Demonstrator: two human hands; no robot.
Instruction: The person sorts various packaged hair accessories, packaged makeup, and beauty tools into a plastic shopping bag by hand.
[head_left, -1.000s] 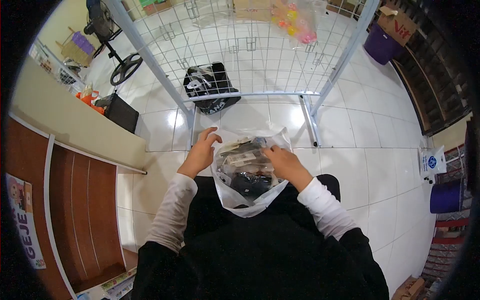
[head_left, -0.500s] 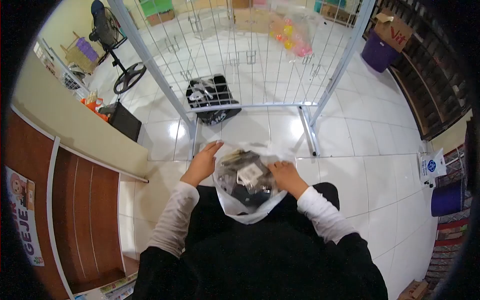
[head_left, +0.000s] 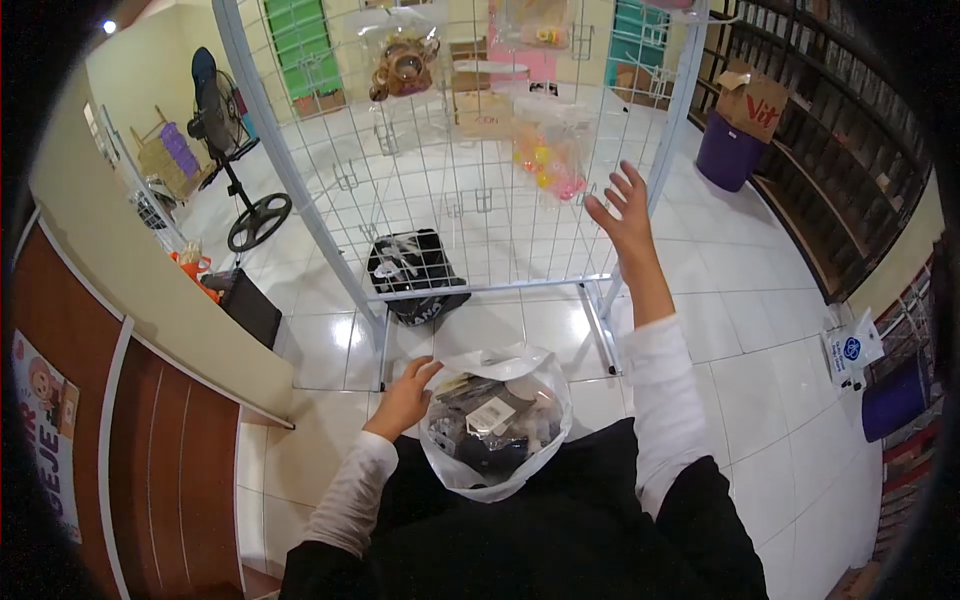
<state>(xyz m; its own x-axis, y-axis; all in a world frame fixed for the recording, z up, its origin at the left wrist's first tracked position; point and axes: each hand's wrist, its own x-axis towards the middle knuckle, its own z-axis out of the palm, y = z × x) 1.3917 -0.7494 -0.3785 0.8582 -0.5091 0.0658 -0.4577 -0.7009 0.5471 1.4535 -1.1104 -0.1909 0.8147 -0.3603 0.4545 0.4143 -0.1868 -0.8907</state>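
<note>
A white plastic bag (head_left: 557, 375) stands with its mouth spread wide between my knees. Inside it lie several items in clear packaging, one with a white label card (head_left: 491, 414); what they are is hard to make out. My left hand (head_left: 402, 402) is at the bag's left rim, fingers bent over the edge and apparently pinching it. Raised in front of the wire grid rack (head_left: 480, 235), near its right post, is my right hand (head_left: 628, 215), fingers spread and holding nothing. A clear bag of yellow and pink balls (head_left: 548, 165) hangs nearby on the rack.
Behind the rack's bottom bar sits a black bag (head_left: 420, 275) with packaged items. A packaged brown item (head_left: 405, 68) hangs at the upper left. A standing fan (head_left: 225, 150) is at left, wooden steps (head_left: 165, 450) nearer. Purple bin (head_left: 727, 150) and shelves (head_left: 800, 150) are right.
My right hand has left the inside of the white bag and risen forward to the rack, opening. My left hand stays at the bag's rim. The view has tilted upward, showing more of the rack.
</note>
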